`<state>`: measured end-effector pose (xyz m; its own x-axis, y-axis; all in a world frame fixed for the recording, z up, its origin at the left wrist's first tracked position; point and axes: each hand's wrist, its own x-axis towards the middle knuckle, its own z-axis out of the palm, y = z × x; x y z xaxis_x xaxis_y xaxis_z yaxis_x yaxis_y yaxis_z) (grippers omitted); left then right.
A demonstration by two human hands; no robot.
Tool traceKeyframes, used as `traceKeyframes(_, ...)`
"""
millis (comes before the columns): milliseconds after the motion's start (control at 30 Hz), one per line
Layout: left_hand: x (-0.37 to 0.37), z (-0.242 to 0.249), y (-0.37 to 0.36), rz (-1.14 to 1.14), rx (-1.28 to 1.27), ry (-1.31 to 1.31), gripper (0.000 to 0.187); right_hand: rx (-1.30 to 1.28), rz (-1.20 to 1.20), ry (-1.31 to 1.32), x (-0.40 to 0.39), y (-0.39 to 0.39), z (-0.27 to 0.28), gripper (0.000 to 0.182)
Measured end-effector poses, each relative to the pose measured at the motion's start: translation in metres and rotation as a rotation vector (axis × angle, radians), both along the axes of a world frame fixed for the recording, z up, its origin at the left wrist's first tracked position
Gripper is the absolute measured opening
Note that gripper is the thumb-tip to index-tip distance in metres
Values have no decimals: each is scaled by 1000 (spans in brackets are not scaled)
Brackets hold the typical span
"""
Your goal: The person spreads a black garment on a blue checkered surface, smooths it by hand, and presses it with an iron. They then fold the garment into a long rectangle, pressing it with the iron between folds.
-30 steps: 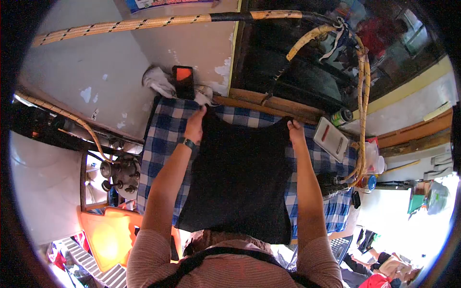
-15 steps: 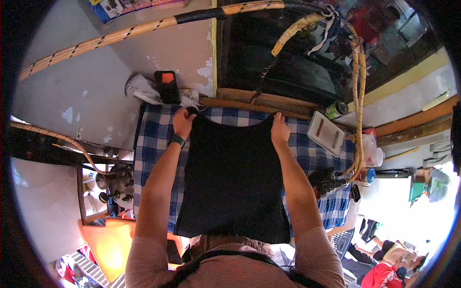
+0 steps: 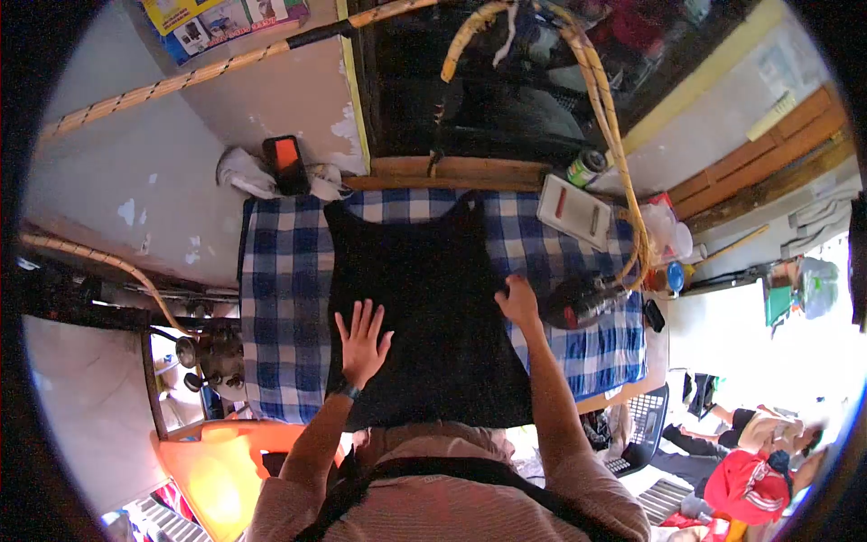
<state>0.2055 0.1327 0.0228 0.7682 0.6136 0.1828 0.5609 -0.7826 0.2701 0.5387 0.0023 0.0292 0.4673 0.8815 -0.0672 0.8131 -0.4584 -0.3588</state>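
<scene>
A black sleeveless top [image 3: 424, 307] lies spread on a blue-and-white checked cloth [image 3: 289, 334], its scooped neckline toward the wall and its hem near my body. Fingers spread, my left hand [image 3: 361, 346] rests flat on the left side of the top. At the right edge of the fabric, my right hand [image 3: 519, 304] has its fingers curled in and closed on that edge. A dark iron [image 3: 582, 303] sits on the cloth just right of my right hand, with a striped fabric-covered cord [image 3: 637, 199] rising from it.
A white tray [image 3: 578, 212] with small bars stands at the back right beside a can [image 3: 585, 167]. A phone-like black and orange object [image 3: 286, 164] leans at the back left. An orange chair [image 3: 226, 461] is lower left; a person in red [image 3: 745, 488] sits lower right.
Both hands have let go of the top's shoulders and come back toward my body. The left now lies flat on the fabric; the right is at its side edge. My view has shifted.
</scene>
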Motion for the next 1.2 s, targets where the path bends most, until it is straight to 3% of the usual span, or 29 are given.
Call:
traceKeyframes(67, -9, 2, -9, 129, -10, 57, 53, 85, -375, 18, -7, 1, -6, 33)
traceKeyframes(133, -25, 6, -11, 159, 41, 11, 52, 186, -350, -72, -14, -18, -6, 32)
traceKeyframes(200, -46, 13, -8, 370, -2, -117, 48, 345, -190, -157, -39, -45, 21, 28)
traceKeyframes(233, -63, 12, -13, 425, -3, -262, 43, 219, -197, -37, -53, -69, 33, 30)
traceKeyframes(300, -96, 5, -35, 656, -25, -129, 30, -11, -310, -24, -68, -127, 20, 30)
traceKeyframes(333, -122, -27, -43, 638, 45, -85, 27, 6, -359, -134, -80, -157, 17, 31)
traceKeyframes(400, -131, -11, -74, 656, -12, -128, 27, 12, -415, -240, -99, -197, 10, 32)
traceKeyframes(467, -139, -11, -94, 618, -110, 62, 26, 207, -347, -300, -111, -220, -5, 29)
traceKeyframes(500, -141, -16, -93, 597, -74, -5, 23, 253, -352, -31, -107, -230, -9, 29)
traceKeyframes(533, -146, -18, -93, 587, -70, -2, 23, 299, -606, 250, -109, -239, -14, 33)
traceKeyframes(600, -149, -1, -90, 834, -573, -345, 21, 396, -653, 235, -105, -249, -11, 37)
traceKeyframes(633, -148, 6, -87, 844, -579, -240, 20, 335, -676, 223, -108, -254, -10, 37)
traceKeyframes(667, -143, 3, -86, 829, -577, -240, 20, 274, -693, 162, -111, -259, -19, 34)
traceKeyframes(767, -114, 3, -83, 473, 146, -259, 19, 205, -747, 79, -118, -266, -36, 32)
traceKeyframes(833, -65, 25, -84, 351, 60, -250, 22, 219, -749, 97, -121, -268, -36, 32)
traceKeyframes(900, -8, 27, -87, 138, 68, -320, 25, 248, -742, 118, -123, -268, -34, 32)
traceKeyframes(1033, 121, 29, -96, -245, -148, -381, 27, 229, -692, 117, -120, -271, -34, 33)
traceKeyframes(1100, 171, 34, -108, -271, -364, -359, 32, 248, -674, 171, -118, -274, -32, 33)
traceKeyframes(1200, 218, 15, -110, -367, -251, -227, 31, 311, -574, 269, -120, -282, -24, 36)
